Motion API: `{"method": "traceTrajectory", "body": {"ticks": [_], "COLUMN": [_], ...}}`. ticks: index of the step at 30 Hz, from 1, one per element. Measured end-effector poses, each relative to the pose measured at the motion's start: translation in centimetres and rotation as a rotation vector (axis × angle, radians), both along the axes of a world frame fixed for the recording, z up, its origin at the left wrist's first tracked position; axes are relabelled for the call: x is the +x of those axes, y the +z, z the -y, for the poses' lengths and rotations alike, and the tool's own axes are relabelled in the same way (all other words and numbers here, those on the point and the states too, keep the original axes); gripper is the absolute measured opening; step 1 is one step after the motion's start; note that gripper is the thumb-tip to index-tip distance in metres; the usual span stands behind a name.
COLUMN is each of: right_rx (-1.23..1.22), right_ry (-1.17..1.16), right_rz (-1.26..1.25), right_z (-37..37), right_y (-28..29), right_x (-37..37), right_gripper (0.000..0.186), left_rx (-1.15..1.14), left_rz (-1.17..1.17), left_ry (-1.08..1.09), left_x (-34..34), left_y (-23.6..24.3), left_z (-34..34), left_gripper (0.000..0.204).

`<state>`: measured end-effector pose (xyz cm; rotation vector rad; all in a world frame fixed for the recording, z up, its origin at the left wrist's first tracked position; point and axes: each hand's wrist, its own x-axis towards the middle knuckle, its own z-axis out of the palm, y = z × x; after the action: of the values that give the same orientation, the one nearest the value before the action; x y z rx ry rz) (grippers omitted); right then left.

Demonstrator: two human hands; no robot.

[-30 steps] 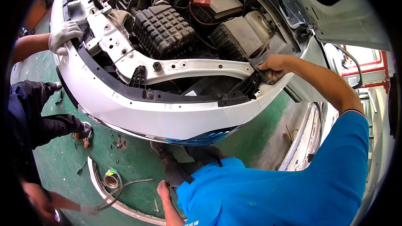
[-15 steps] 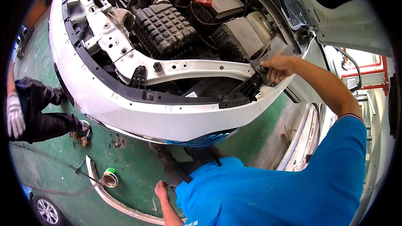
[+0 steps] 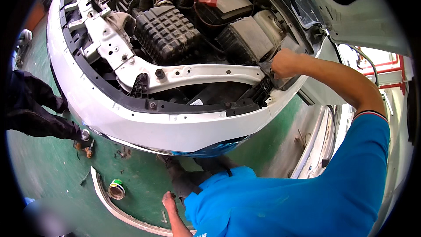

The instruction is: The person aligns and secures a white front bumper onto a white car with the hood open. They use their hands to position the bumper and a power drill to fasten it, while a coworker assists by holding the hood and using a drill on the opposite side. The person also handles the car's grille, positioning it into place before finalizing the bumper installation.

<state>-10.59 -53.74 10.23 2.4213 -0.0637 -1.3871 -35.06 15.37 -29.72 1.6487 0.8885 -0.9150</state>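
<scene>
My right hand (image 3: 285, 63) is closed in a fist over the front corner of the engine bay. It rests at a dark bracket (image 3: 274, 81), where the white crossmember (image 3: 206, 73) meets the fender. Whatever its fingers grip is hidden by the hand. My left hand (image 3: 169, 201) hangs low beside my trouser leg with its fingers curled, and what they hold, if anything, is too small to make out. Just ahead of the right hand lie a dusty black box (image 3: 247, 39) and a black ribbed cover (image 3: 165, 33).
A white bumper (image 3: 175, 127) curves between me and the engine bay. The raised hood (image 3: 368, 30) hangs at the right. On the green floor are a tin can (image 3: 116, 189), a long curved strip (image 3: 105, 199) and scattered small parts (image 3: 123, 152). Another person's dark-trousered legs (image 3: 39, 118) are at the left.
My right hand has turned from a visible finger grip at the corner into a fist with its back showing, its elbow shifted rightward. The other person's gloved hand has left view. My left hand is nearly unchanged.
</scene>
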Motion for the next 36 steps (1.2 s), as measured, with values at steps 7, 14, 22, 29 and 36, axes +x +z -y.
{"method": "traceTrajectory", "body": {"ticks": [7,14,22,29,36], "right_rx": [0.224,0.193,-0.029,-0.093,0.422], "right_ry": [-1.383,-1.074,0.309,0.007,-0.537], "right_rz": [0.154,0.055,0.042,0.267,0.995], "right_z": [0.6,0.7,-0.7,-0.9,-0.1], "right_y": [0.6,0.0,-0.5,5.1,3.5], "right_x": [-1.4,-1.5,0.9,-1.2,-10.3], "right_gripper": [0.066,0.042,0.016,0.028,0.036], "left_rx": [-0.022,-0.023,-0.004,-0.032,-0.401], "left_rz": [-0.015,-0.013,-0.008,-0.011,0.333], "left_ry": [-0.014,-0.049,-0.021,-0.063,-0.686], "left_x": [1.6,3.9,4.7,4.8,17.3], "left_y": [0.0,0.6,1.1,2.3,23.4], "left_z": [0.3,0.7,0.3,0.3,11.8], "left_gripper": [0.038,0.039,0.039,0.036,0.035]}}
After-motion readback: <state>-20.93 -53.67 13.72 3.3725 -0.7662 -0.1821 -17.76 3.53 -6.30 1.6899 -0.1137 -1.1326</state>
